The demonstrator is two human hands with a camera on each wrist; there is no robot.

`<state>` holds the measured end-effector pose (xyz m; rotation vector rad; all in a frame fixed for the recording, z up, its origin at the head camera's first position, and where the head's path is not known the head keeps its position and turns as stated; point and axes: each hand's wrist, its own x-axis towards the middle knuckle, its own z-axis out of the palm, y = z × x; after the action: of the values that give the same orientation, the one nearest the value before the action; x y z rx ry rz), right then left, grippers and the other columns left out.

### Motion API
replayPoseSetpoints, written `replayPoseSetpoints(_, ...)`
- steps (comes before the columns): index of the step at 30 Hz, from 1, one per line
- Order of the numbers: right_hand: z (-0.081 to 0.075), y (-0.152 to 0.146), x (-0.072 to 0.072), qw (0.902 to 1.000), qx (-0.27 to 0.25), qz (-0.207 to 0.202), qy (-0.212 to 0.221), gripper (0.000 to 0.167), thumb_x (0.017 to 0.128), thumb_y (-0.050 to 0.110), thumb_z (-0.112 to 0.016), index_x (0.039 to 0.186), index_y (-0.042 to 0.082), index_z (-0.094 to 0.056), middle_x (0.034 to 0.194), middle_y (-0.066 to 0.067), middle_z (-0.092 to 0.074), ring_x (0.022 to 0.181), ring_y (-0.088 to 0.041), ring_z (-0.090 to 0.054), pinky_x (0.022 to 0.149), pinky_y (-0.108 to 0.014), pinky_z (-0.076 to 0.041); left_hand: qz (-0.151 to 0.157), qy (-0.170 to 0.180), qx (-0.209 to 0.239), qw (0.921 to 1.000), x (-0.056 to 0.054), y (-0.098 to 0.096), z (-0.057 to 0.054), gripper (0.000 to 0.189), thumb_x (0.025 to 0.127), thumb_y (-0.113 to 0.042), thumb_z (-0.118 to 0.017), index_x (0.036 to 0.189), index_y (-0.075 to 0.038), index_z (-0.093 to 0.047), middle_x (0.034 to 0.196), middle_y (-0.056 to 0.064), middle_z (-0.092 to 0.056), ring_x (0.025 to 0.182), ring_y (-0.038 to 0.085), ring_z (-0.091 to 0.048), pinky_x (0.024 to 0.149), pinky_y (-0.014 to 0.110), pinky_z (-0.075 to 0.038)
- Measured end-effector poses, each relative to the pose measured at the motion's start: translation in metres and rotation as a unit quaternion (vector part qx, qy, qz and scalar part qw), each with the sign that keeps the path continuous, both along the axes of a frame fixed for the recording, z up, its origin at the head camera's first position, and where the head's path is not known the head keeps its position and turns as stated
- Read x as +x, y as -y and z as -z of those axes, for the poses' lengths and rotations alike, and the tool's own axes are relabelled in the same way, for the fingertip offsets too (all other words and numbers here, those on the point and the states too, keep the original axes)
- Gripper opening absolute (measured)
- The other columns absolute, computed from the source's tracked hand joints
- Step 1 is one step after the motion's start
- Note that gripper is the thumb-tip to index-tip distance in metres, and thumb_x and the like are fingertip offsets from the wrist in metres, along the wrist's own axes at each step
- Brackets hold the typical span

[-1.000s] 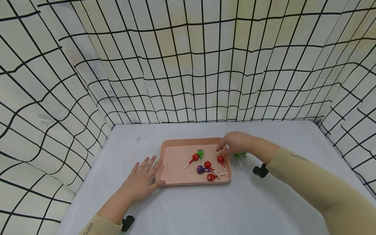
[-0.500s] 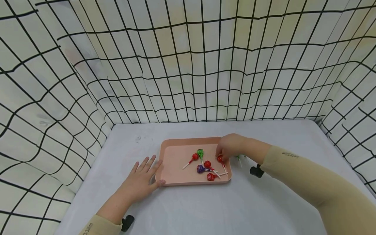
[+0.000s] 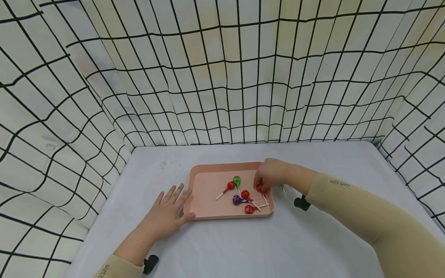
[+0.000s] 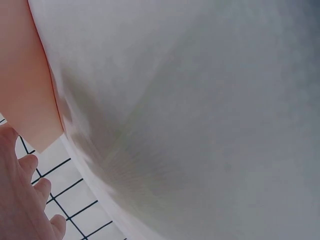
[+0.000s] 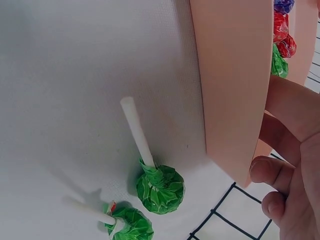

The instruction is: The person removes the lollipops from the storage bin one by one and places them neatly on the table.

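Observation:
In the head view a shallow pink tray (image 3: 208,193) holds several wrapped lollipops. My left hand (image 3: 168,214) lies with fingers spread at its left end, thumb and fingertips at the rim; the left wrist view shows those fingers (image 4: 42,187) beside the tray wall (image 4: 25,75). My right hand (image 3: 272,172) reaches over the right end and pinches a red lollipop (image 3: 260,188) by its head. In the right wrist view the right hand's (image 5: 295,150) fingertips are partly hidden behind the tray wall (image 5: 232,75).
Left of that lollipop lie a green lollipop (image 3: 236,180), a purple lollipop (image 3: 237,199) and several red ones. Outside the tray's right end, two green lollipops (image 5: 161,190) lie on the white table (image 5: 90,90). A black-gridded white wall (image 3: 240,77) surrounds the table's back and sides.
My right hand has come down and its fingers have closed at the red lollipop, covering more of the green ones outside the tray. My left hand stays at the tray's left end.

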<state>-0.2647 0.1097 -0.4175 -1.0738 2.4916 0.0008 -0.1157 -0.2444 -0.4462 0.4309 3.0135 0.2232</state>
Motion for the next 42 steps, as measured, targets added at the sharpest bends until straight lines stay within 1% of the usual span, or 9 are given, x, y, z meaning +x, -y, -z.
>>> replayPoseSetpoints(6,0.000,0.001,0.001,1.0000,0.003,-0.003,-0.008,0.016,0.085,0.027,-0.079,0.100,0.033,-0.080,0.075,0.020,-0.062,0.083,-0.011,-0.054,0.083,-0.032,-0.041,-0.002,0.001,0.000,1.0000,0.000,0.000,-0.001,0.085,0.091,-0.071,-0.047,0.157,-0.020,-0.032,0.164,0.010,-0.021,0.150,0.036,-0.017,0.118,0.062,-0.011)
replayPoseSetpoints(15,0.000,0.001,0.000,1.0000,-0.004,0.000,0.000,0.014,0.086,0.027,-0.078,0.098,0.034,-0.080,0.075,0.022,-0.062,0.082,-0.010,-0.054,0.086,-0.033,-0.040,-0.005,-0.003,0.002,1.0000,0.000,-0.001,0.001,0.081,0.092,-0.062,-0.056,0.156,-0.019,-0.033,0.164,0.011,-0.022,0.150,0.037,-0.017,0.118,0.063,-0.011)
replayPoseSetpoints(19,-0.005,0.000,-0.001,0.9999,-0.014,0.010,0.003,0.016,0.086,0.027,-0.078,0.101,0.032,-0.080,0.080,0.021,-0.065,0.084,-0.010,-0.055,0.090,-0.035,-0.040,-0.005,-0.004,0.002,1.0000,0.000,-0.001,0.001,0.081,0.092,-0.062,-0.056,0.156,-0.019,-0.033,0.164,0.011,-0.021,0.150,0.036,-0.017,0.118,0.063,-0.011)
replayPoseSetpoints(22,-0.008,-0.001,-0.003,0.9997,-0.021,0.016,-0.001,0.020,0.086,0.026,-0.077,0.106,0.031,-0.079,0.087,0.021,-0.068,0.085,-0.009,-0.055,0.094,-0.037,-0.041,-0.005,-0.003,0.003,1.0000,0.000,-0.001,0.000,0.081,0.092,-0.062,-0.056,0.156,-0.019,-0.033,0.164,0.011,-0.021,0.150,0.036,-0.016,0.118,0.062,-0.011)
replayPoseSetpoints(25,-0.011,-0.003,-0.004,0.9994,-0.028,0.019,-0.007,0.020,0.088,0.027,-0.075,0.108,0.031,-0.079,0.095,0.020,-0.070,0.087,-0.007,-0.056,0.096,-0.036,-0.043,-0.004,-0.002,0.004,1.0000,0.000,-0.001,0.000,0.081,0.093,-0.062,-0.056,0.157,-0.018,-0.033,0.164,0.011,-0.021,0.150,0.036,-0.016,0.118,0.062,-0.011)
replayPoseSetpoints(28,-0.013,-0.005,-0.005,0.9989,-0.038,0.025,-0.009,0.020,0.089,0.029,-0.074,0.109,0.030,-0.079,0.101,0.018,-0.071,0.091,-0.007,-0.057,0.096,-0.035,-0.047,-0.005,-0.001,0.002,1.0000,0.000,-0.001,0.001,0.080,0.093,-0.062,-0.056,0.157,-0.018,-0.033,0.164,0.011,-0.021,0.150,0.036,-0.016,0.118,0.062,-0.011)
replayPoseSetpoints(34,-0.023,-0.011,-0.005,0.9972,-0.065,0.035,-0.011,0.022,0.089,0.028,-0.074,0.111,0.027,-0.078,0.105,0.015,-0.071,0.096,-0.010,-0.060,0.093,-0.036,-0.049,-0.006,-0.001,0.001,1.0000,0.000,-0.002,-0.001,0.081,0.092,-0.062,-0.056,0.156,-0.019,-0.033,0.164,0.011,-0.021,0.150,0.037,-0.017,0.118,0.063,-0.011)
replayPoseSetpoints(39,-0.031,-0.019,-0.006,0.9963,-0.080,0.022,-0.022,0.024,0.089,0.027,-0.075,0.113,0.024,-0.077,0.104,0.013,-0.071,0.101,-0.018,-0.064,0.093,-0.040,-0.050,-0.003,-0.003,0.002,1.0000,0.000,-0.002,-0.001,0.082,0.092,-0.066,-0.052,0.156,-0.018,-0.033,0.163,0.012,-0.022,0.149,0.037,-0.018,0.118,0.063,-0.012)
replayPoseSetpoints(42,-0.033,-0.024,-0.009,0.9962,-0.082,0.014,-0.028,0.024,0.089,0.028,-0.076,0.112,0.024,-0.077,0.101,0.014,-0.071,0.100,-0.019,-0.065,0.092,-0.038,-0.052,-0.002,-0.001,0.004,1.0000,0.000,-0.002,-0.002,0.082,0.093,-0.066,-0.051,0.156,-0.018,-0.033,0.163,0.012,-0.022,0.149,0.037,-0.018,0.118,0.063,-0.011)
